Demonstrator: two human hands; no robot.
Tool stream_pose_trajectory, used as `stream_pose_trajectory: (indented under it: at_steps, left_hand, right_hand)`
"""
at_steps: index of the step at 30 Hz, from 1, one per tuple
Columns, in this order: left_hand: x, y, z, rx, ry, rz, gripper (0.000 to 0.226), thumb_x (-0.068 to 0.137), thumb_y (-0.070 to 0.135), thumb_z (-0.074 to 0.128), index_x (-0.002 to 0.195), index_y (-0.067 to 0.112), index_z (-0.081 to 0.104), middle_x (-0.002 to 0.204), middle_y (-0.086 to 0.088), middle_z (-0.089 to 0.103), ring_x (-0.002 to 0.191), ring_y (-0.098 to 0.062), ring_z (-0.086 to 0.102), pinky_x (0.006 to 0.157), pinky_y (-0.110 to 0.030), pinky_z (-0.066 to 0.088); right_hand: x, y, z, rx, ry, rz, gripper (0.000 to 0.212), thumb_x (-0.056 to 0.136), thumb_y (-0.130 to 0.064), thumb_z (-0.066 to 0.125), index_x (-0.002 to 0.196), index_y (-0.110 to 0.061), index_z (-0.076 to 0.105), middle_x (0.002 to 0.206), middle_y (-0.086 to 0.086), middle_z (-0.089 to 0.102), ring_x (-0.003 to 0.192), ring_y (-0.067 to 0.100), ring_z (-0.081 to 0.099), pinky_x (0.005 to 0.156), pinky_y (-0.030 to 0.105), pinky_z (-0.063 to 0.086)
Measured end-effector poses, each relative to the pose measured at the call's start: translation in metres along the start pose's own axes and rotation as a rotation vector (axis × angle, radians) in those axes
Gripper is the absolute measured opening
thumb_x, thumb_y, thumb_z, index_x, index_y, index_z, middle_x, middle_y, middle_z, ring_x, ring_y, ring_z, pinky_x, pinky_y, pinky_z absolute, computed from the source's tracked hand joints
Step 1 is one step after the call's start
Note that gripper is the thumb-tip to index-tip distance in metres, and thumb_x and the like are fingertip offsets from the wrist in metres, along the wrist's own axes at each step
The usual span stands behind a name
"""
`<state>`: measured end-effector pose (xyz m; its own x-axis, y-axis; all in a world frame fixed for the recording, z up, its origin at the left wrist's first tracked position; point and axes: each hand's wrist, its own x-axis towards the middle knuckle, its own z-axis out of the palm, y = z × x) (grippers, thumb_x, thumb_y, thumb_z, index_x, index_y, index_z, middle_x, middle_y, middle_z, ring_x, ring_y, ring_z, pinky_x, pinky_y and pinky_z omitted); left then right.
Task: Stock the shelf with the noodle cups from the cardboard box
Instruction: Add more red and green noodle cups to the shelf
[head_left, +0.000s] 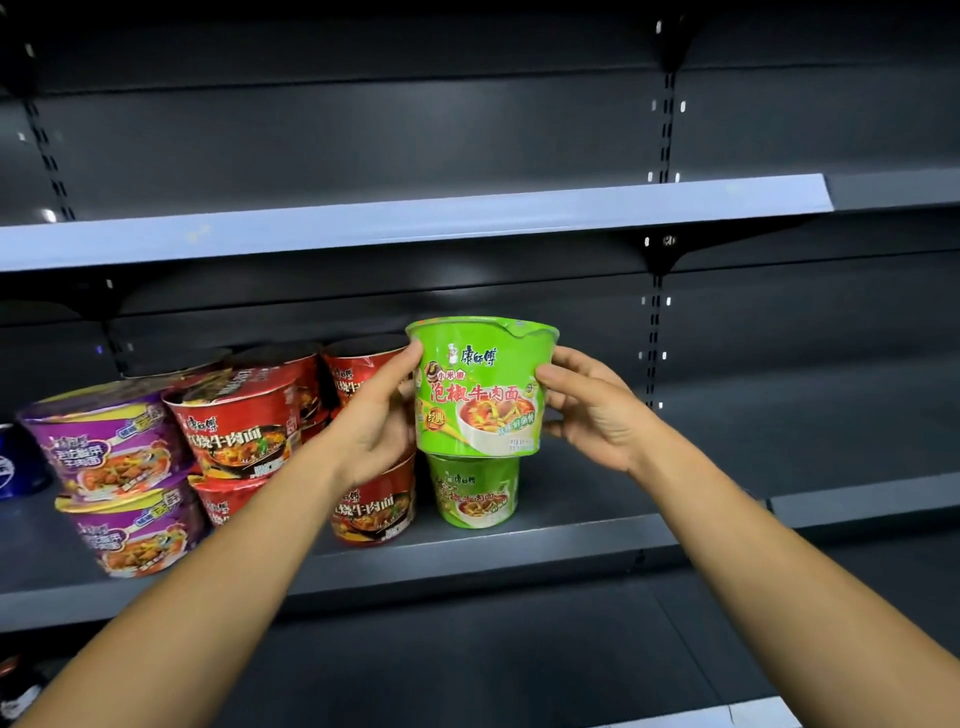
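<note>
From the head view, the left hand (382, 415) and right hand (589, 408) clasped a green cup (480, 387) between them, upright, fingers wrapped on opposite sides. It hung directly above a second green cup (475, 491) near the shelf's (571, 540) front edge, seemingly just touching. Both cups were glossy, tapered, foil-lidded tubs.

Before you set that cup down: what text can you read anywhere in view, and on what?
"康师傅": held green cup, between left hand and right hand.
"泡椒牛肉面": same cup.
"红烧牛肉面": red cup.
Purple cups, lower green cup, fine print: too blurred.
</note>
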<state>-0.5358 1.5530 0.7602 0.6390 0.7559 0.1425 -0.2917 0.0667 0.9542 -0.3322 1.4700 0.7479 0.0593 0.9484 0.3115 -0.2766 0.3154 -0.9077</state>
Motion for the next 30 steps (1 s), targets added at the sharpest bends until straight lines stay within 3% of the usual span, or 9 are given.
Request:
stream_pose_trajectory:
  at_steps: [3, 5, 8, 12, 14, 16, 19, 24, 30]
  left_hand:
    - [0.009, 0.000, -0.006, 0.088, 0.060, 0.064, 0.050, 0.080, 0.049, 0.060, 0.119, 0.017, 0.058, 0.100, 0.000, 0.060, 0.092, -0.014, 0.058, 0.085, -0.033, 0.050]
    - [0.015, -0.001, -0.010, 0.125, 0.113, 0.069, 0.033, 0.086, 0.042, 0.055, 0.110, 0.020, 0.061, 0.093, 0.007, 0.063, 0.081, -0.005, 0.058, 0.075, -0.026, 0.046]
    - [0.026, -0.003, -0.018, 0.173, 0.193, 0.047, 0.022, 0.094, 0.033, 0.051, 0.111, 0.023, 0.062, 0.098, 0.009, 0.067, 0.094, -0.010, 0.058, 0.079, -0.026, 0.044]
    - [0.037, -0.003, -0.021, 0.170, 0.286, 0.016, 0.033, 0.098, 0.022, 0.047, 0.131, 0.018, 0.054, 0.112, 0.002, 0.064, 0.101, -0.018, 0.058, 0.082, -0.028, 0.046]
    - [0.042, -0.004, -0.019, 0.143, 0.315, 0.000, 0.034, 0.098, 0.026, 0.044, 0.130, 0.017, 0.053, 0.120, 0.000, 0.060, 0.107, -0.022, 0.057, 0.085, -0.031, 0.047]
    - [0.048, -0.006, -0.016, 0.153, 0.326, -0.008, 0.037, 0.097, 0.037, 0.044, 0.129, 0.021, 0.052, 0.124, 0.004, 0.056, 0.114, -0.022, 0.054, 0.099, -0.035, 0.044]
    - [0.057, -0.010, -0.013, 0.250, 0.318, -0.033, 0.033, 0.094, 0.046, 0.049, 0.121, 0.029, 0.056, 0.117, 0.011, 0.060, 0.117, -0.015, 0.052, 0.109, -0.037, 0.035]
    - [0.067, -0.013, -0.013, 0.283, 0.309, -0.037, 0.015, 0.095, 0.036, 0.053, 0.101, 0.026, 0.062, 0.097, 0.015, 0.066, 0.094, -0.002, 0.055, 0.104, -0.033, 0.034]
    - [0.068, -0.017, -0.020, 0.307, 0.303, -0.032, 0.020, 0.091, 0.039, 0.059, 0.106, 0.025, 0.061, 0.107, 0.007, 0.069, 0.106, -0.010, 0.059, 0.106, -0.039, 0.037]
  right_hand:
    - [0.007, 0.000, -0.002, -0.039, 0.004, -0.005, 0.042, 0.069, -0.014, 0.068, 0.109, -0.015, 0.054, 0.068, -0.007, 0.068, 0.057, 0.007, 0.062, 0.065, 0.029, 0.047]
    - [0.016, 0.004, -0.005, -0.046, 0.029, -0.019, 0.050, 0.071, -0.005, 0.070, 0.117, -0.010, 0.050, 0.063, -0.008, 0.066, 0.051, 0.005, 0.060, 0.065, 0.028, 0.043]
    - [0.031, 0.012, -0.009, -0.074, 0.073, -0.029, 0.050, 0.077, -0.003, 0.068, 0.122, -0.007, 0.047, 0.070, -0.008, 0.070, 0.056, 0.004, 0.062, 0.064, 0.027, 0.041]
    - [0.049, 0.023, -0.013, -0.117, 0.128, -0.013, 0.057, 0.074, 0.000, 0.071, 0.125, -0.012, 0.048, 0.106, 0.002, 0.068, 0.081, 0.012, 0.066, 0.065, 0.027, 0.045]
    - [0.057, 0.030, -0.013, -0.120, 0.144, -0.005, 0.065, 0.073, 0.004, 0.071, 0.130, -0.012, 0.043, 0.118, 0.007, 0.062, 0.089, 0.014, 0.064, 0.062, 0.024, 0.048]
    - [0.065, 0.038, -0.013, -0.104, 0.158, -0.003, 0.074, 0.070, 0.007, 0.070, 0.135, -0.011, 0.039, 0.124, 0.009, 0.057, 0.093, 0.014, 0.061, 0.057, 0.018, 0.049]
    - [0.072, 0.047, -0.013, -0.093, 0.166, 0.005, 0.073, 0.079, 0.016, 0.059, 0.141, -0.011, 0.032, 0.130, 0.008, 0.053, 0.097, 0.013, 0.059, 0.057, 0.015, 0.049]
    - [0.080, 0.054, -0.021, -0.093, 0.114, 0.003, 0.081, 0.077, 0.020, 0.056, 0.141, -0.025, 0.033, 0.117, -0.004, 0.057, 0.092, 0.008, 0.062, 0.063, 0.017, 0.051]
    - [0.081, 0.052, -0.025, -0.103, 0.077, 0.004, 0.088, 0.061, 0.012, 0.066, 0.136, -0.027, 0.039, 0.120, 0.000, 0.055, 0.090, 0.008, 0.061, 0.060, 0.015, 0.049]
